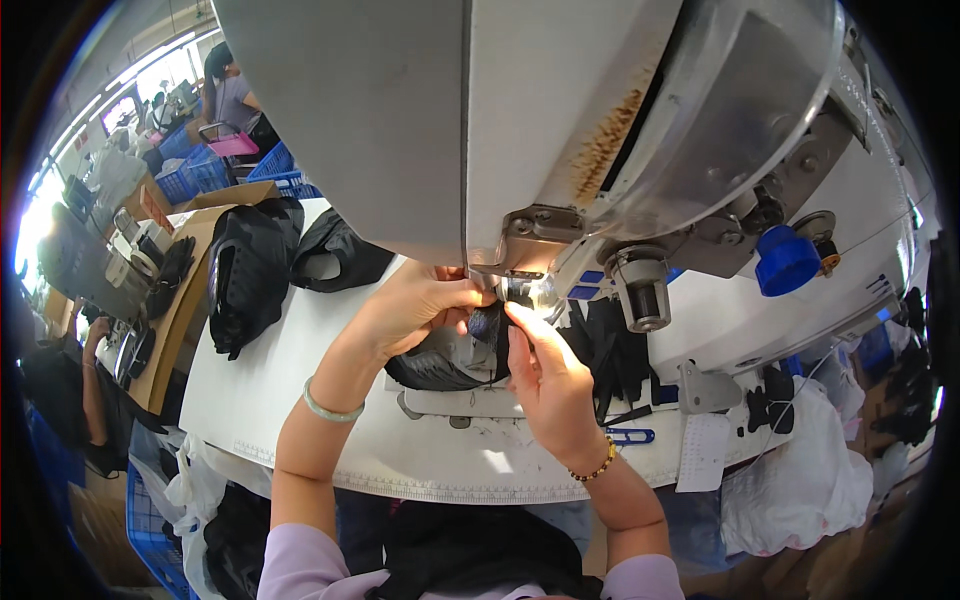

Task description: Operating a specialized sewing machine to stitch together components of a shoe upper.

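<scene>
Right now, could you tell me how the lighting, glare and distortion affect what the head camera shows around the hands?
In the head view, the fisheye bends the table edge and leaves black corners; a small lamp lights the needle area brightly, where the left hand and right hand hold black fabric; the windows at upper left are blown out; the sewing machine looms large and blocks much of the scene.
</scene>
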The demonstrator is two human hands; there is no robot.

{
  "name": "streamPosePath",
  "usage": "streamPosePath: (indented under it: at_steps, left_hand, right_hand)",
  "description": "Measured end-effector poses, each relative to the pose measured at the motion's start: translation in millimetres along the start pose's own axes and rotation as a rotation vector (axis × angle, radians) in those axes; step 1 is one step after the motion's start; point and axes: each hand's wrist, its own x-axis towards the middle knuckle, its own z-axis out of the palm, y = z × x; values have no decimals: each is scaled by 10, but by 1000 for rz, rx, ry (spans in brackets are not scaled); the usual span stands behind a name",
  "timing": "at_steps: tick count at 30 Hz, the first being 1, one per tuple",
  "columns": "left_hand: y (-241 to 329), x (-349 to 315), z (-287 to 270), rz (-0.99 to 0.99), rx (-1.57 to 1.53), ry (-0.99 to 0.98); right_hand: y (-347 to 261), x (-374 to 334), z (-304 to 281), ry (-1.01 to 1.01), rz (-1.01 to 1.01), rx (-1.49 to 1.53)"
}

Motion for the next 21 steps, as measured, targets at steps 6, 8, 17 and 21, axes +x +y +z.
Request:
streamPosePath:
  at_steps: [6,8,17,21]
  left_hand:
    - [21,10,-10,29,28,16]
    - [16,24,-27,50,-14,10]
    - [3,-1,-39,56,-22,-10]
    - [47,-38,4,16,47,-5]
  right_hand:
    - [-36,-57,-12,-53,254,345]
    - [-65,-53,-18,-31,307,390]
    - [41,-95,-8,18,209,462]
    - [43,-138,-28,20,117,381]
